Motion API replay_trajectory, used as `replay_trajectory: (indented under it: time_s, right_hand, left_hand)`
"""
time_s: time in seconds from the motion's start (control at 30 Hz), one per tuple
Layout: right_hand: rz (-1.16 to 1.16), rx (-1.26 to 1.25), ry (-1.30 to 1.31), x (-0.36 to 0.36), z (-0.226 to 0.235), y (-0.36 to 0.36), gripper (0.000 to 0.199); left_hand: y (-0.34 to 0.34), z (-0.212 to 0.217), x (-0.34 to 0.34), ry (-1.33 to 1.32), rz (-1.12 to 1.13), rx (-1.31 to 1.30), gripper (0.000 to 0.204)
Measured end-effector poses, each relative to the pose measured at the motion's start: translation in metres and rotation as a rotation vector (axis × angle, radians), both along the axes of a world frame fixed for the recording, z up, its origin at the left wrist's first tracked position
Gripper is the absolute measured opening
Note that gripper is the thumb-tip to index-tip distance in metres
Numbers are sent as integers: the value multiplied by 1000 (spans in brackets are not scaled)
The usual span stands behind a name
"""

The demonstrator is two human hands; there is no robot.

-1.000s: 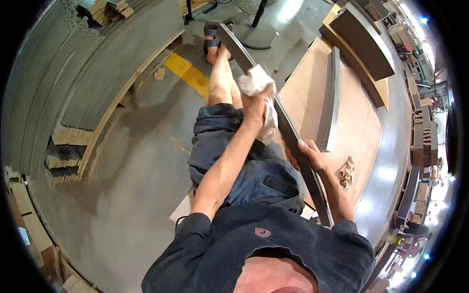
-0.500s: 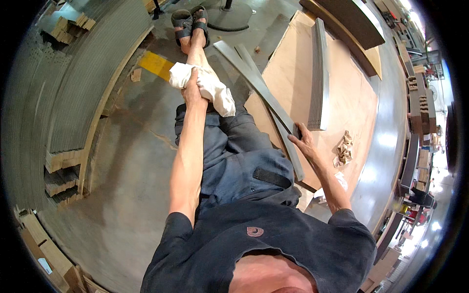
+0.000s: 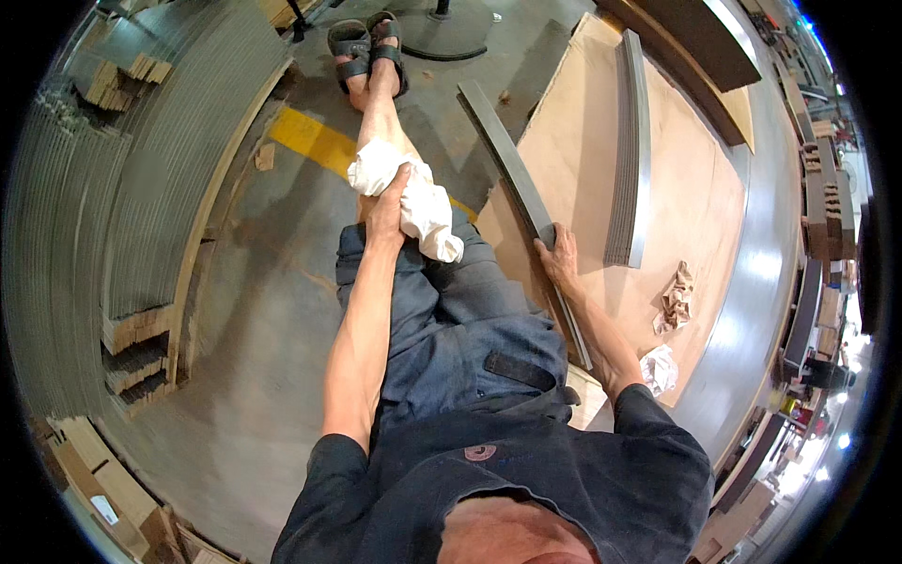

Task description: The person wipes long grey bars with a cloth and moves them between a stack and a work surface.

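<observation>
A bunched white cloth [image 3: 434, 221] is gripped in my left hand [image 3: 386, 214], above my shins. My right hand [image 3: 560, 254] is closed around the lower half of a long grey strip [image 3: 507, 160], thumb on top. This strip slants from the floor beyond my knees down to beside my right thigh. To the right of that hand, a neat stack of similar grey strips [image 3: 628, 155] lies on a brown cardboard sheet [image 3: 695, 179].
Crumpled brown paper [image 3: 674, 299] and a crumpled white cloth or paper [image 3: 660, 369] lie right of my right forearm. Large stacks of grey strips [image 3: 178, 188] stand on the left. Dark boards [image 3: 691, 38] rest at the far right. A round stand base [image 3: 437, 39] is near my feet.
The two strips that lay crossed now appear lined up, with my right hand around them. My left hand and the cloth have come slightly nearer and to the right.
</observation>
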State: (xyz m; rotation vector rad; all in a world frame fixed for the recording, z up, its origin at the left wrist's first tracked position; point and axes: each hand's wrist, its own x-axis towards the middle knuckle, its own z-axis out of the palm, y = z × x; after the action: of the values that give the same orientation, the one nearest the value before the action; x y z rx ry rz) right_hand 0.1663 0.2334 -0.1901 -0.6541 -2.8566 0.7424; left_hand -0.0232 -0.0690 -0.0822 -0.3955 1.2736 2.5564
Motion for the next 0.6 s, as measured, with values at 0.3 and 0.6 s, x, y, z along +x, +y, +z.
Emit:
replay_trajectory:
  time_s: [0.3, 0.6]
  right_hand:
    - [-66, 29, -112, 4, 28, -17, 48]
    - [-59, 90, -207, 3, 12, -6, 47]
  left_hand:
    - [1, -10, -3, -8, 18, -48, 44]
    - [5, 10, -1, 1, -31, -30, 43]
